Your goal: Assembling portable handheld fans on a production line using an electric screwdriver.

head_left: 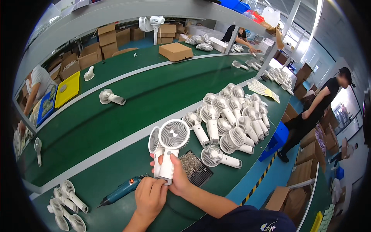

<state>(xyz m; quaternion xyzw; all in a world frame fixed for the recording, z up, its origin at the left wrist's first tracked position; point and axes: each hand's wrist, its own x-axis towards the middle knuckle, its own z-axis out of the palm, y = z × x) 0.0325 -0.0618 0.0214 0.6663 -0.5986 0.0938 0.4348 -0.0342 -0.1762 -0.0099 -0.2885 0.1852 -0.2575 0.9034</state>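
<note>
The right hand [178,174] was clamped on two fans at once: the right fan [171,150], its round grille up and its handle pointing down, and the left fan [154,140], partly hidden behind it. Both were held above the near side of the desk [104,179]. The left hand [150,193] had its fingers bunched at the foot of the right fan's handle; whether they gripped anything, one could not tell.

Just left of that hand lay a teal screwdriver [123,191], its tip pointing left. Right of the hands, a black tray [203,178] of small metal bits [190,162] sat near a large heap of white fans [210,113]. A smaller group of fans [78,202] lay at the near left.

Beyond the rail [127,143], a lone fan [111,97] rested on the green surface, with a brown box [176,51] farther off. At the far right stood a person [322,102] in black.
</note>
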